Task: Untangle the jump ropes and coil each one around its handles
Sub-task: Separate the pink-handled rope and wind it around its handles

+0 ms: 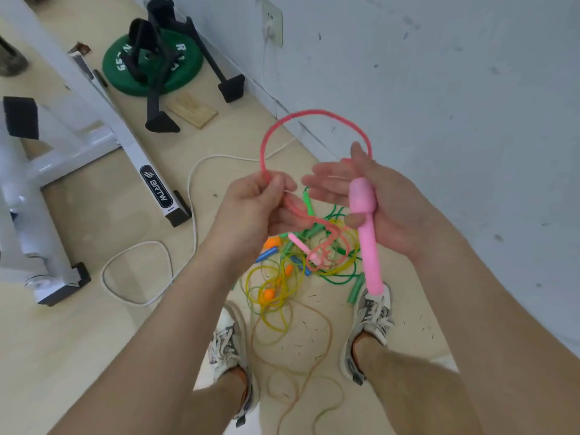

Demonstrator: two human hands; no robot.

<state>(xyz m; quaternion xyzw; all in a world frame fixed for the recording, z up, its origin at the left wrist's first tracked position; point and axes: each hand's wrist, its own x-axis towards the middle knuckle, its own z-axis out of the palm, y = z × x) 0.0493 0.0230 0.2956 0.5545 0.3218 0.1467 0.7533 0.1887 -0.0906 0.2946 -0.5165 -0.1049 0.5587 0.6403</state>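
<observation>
My right hand (376, 202) holds a pink jump-rope handle (367, 233) across its palm, thumb curled over it and fingers stretched out. From it the pink rope (295, 116) arcs up and over to my left hand (257, 208), which pinches the rope between thumb and fingers. Below my hands the pink rope drops into a tangled pile (301, 265) on the floor. The pile holds green and yellow ropes, blue and orange handles, a green handle (354, 291) and the second pink handle (301, 246). A thin brownish rope (326, 334) loops between my shoes.
A white cable (188, 189) snakes over the floor to the left of the pile. A white bench frame (131, 152) stands at left, with a green weight plate (188, 54), a black stand and a wooden block (191, 109) behind it. The wall (439, 89) runs close on the right.
</observation>
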